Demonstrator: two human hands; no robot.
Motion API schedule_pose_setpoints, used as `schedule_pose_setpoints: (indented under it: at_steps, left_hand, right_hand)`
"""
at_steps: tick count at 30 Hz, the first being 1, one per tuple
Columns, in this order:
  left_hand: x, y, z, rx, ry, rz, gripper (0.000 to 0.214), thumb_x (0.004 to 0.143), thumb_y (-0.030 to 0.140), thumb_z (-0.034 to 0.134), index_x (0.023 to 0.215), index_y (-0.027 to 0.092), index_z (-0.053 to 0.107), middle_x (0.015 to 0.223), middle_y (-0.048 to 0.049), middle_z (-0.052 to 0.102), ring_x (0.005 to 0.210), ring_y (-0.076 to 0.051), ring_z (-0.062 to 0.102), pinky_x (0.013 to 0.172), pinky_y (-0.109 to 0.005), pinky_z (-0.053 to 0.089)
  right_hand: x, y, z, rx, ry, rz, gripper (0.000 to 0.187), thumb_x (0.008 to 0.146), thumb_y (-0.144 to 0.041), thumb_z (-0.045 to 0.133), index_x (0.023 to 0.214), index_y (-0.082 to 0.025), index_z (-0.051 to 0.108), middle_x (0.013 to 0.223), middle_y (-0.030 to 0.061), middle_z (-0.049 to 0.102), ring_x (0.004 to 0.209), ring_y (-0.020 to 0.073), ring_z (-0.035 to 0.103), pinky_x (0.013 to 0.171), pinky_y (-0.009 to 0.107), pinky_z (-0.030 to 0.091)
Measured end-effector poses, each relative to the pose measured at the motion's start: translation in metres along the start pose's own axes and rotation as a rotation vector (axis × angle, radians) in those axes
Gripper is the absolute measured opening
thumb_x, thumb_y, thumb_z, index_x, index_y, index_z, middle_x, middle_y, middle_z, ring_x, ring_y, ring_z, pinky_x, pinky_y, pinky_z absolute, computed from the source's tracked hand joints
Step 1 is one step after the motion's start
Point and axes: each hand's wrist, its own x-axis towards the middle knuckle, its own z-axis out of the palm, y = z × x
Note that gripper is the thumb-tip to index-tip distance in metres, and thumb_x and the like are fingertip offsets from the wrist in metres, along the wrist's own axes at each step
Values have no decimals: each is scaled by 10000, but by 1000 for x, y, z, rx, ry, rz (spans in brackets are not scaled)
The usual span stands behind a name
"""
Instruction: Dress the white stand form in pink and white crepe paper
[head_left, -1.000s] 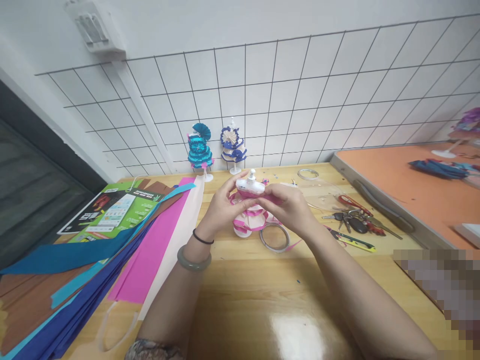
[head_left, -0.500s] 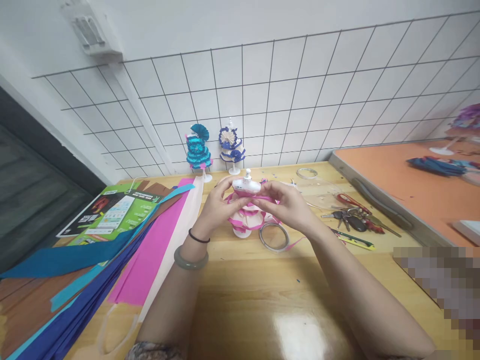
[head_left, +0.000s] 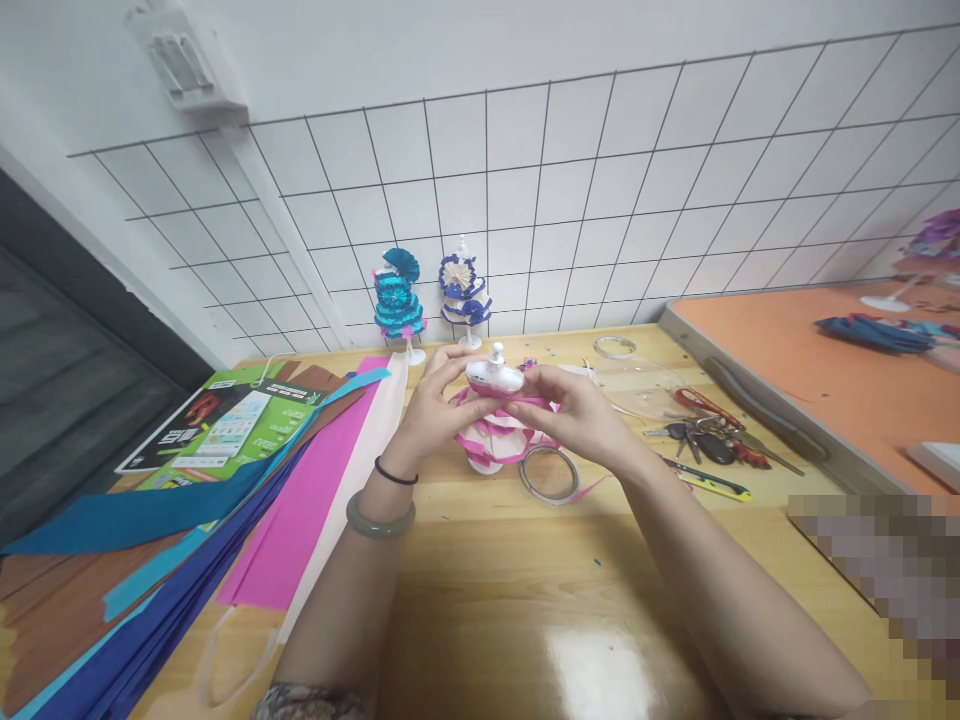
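Observation:
A small white mannequin stand (head_left: 494,376) wearing pink and cream paper ruffles (head_left: 491,440) stands on the wooden table (head_left: 525,620). My left hand (head_left: 431,412) curls around its left side, fingers pressed on the pink paper strip at the bust. On the other side my right hand (head_left: 574,412) pinches the same pink strip against the figure. A ring of clear tape (head_left: 548,474) lies just in front of the figure, under my right hand.
Sheets of crepe paper (head_left: 187,540) in pink, cream, blue and brown fan out at left with a green package (head_left: 225,425). Two finished paper-dress figures (head_left: 397,300) stand by the grid wall. Keys (head_left: 701,440), red scissors (head_left: 712,410) and a yellow cutter (head_left: 709,482) lie at right.
Both hands stay on the figure; the fingers have shifted slightly along the pink strip around the bust. The view rose a little.

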Motion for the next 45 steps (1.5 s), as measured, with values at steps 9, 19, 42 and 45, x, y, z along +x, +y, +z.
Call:
schedule_pose_setpoints:
  at_steps: [9, 19, 42, 45]
  left_hand:
    - [-2, -5, 8, -201, 26, -112, 837, 705, 272, 705, 1405, 266, 247, 1080, -72, 626, 1064, -209, 559, 949, -387, 445]
    - [0, -8, 14, -206, 14, -36, 625, 716, 264, 692, 1284, 225, 435, 1268, -96, 532, 1150, -239, 524, 992, -392, 428]
    - [3, -13, 8, -274, -19, 7, 571, 687, 300, 714, 1203, 222, 482, 1252, -99, 528, 1129, -222, 528, 978, -374, 430]
    - [3, -12, 9, -275, -32, 11, 591, 665, 299, 731, 1194, 213, 482, 1214, -97, 547, 1105, -223, 539, 955, -369, 443]
  right_hand:
    - [2, 6, 3, 14, 67, 14, 215, 763, -344, 634, 874, -160, 637, 791, 43, 669, 683, 153, 613, 583, 260, 474]
    - [4, 10, 6, 3, 126, 48, 240, 752, -377, 638, 848, -158, 653, 788, 55, 684, 680, 166, 618, 594, 278, 474]
    - [0, 11, -9, -94, 12, 76, 342, 781, -479, 587, 888, -162, 658, 704, 38, 631, 604, 140, 537, 505, 248, 403]
    - [0, 9, -9, -132, 16, 26, 315, 797, -458, 577, 852, -160, 663, 716, 40, 633, 623, 142, 535, 535, 254, 409]
